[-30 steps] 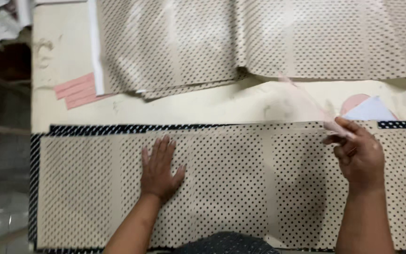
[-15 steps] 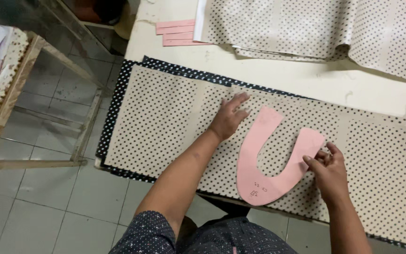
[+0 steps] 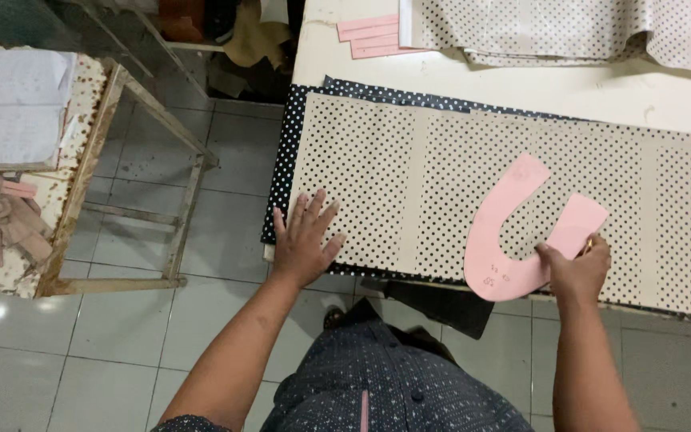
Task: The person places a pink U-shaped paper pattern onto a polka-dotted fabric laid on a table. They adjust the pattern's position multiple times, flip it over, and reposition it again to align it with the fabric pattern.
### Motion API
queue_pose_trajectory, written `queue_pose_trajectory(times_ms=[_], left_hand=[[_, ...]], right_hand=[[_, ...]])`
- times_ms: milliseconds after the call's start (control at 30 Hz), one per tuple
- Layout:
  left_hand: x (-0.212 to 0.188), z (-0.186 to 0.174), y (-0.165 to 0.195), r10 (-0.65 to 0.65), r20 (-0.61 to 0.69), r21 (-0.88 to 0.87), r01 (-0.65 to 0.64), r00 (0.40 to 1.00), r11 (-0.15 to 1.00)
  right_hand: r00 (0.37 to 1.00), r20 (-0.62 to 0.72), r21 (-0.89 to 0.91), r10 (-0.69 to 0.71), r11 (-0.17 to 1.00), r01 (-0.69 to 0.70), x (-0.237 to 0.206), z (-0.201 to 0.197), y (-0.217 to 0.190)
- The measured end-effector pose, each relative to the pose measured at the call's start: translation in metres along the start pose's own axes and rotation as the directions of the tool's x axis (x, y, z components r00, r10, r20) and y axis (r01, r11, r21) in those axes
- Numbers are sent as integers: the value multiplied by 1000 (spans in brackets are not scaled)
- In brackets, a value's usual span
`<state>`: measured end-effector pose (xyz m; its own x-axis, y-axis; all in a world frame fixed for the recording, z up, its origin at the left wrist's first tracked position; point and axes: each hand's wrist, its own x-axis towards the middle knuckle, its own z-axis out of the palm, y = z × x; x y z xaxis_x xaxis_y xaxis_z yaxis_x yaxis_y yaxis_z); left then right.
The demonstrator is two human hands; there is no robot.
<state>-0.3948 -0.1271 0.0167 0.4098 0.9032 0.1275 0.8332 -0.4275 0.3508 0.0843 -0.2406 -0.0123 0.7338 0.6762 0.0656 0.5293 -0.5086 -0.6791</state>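
A pink U-shaped card pattern (image 3: pixel 505 232) lies on a cream fabric with black dots (image 3: pixel 409 168), which is spread over a dark dotted layer on the worktable. My right hand (image 3: pixel 573 268) presses the pattern's lower right edge and grips a thin pen-like tool, mostly hidden by the fingers. My left hand (image 3: pixel 304 238) lies flat with fingers spread on the fabric's near left corner, holding nothing.
More dotted fabric (image 3: pixel 569 32) is piled at the table's far side, beside pink card strips (image 3: pixel 373 36). The cream table top (image 3: pixel 521 84) shows between the fabrics. A worn side table (image 3: pixel 81 160) with an open notebook (image 3: pixel 17 104) stands left, over a tiled floor.
My left hand slid from beside the pattern to the fabric's near left corner. The pattern now lies flat, and my right hand still presses on its lower right arm. The view shifted left.
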Motion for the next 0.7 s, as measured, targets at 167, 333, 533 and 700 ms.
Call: queue_pose_trajectory(times_ms=[167,333,533,700], left_hand=[[-6,7,-14,-68,115,-125,83,991,989],[-2,6,-19,-83,167,-240,122,983,963],[-1,13,-34,-111,67,-470,129,992,873],[17,5,-62,-51,79,-402,78,996,912]], right_hand=[[996,77,-199,35,980,-19,6,-15,-17],[942,236,175,240,943,-284,3,-18,-54],[928,373,491,-11,851,-187,-10,27,-105],[900,426,364,-90,928,-80,-23,81,-168]])
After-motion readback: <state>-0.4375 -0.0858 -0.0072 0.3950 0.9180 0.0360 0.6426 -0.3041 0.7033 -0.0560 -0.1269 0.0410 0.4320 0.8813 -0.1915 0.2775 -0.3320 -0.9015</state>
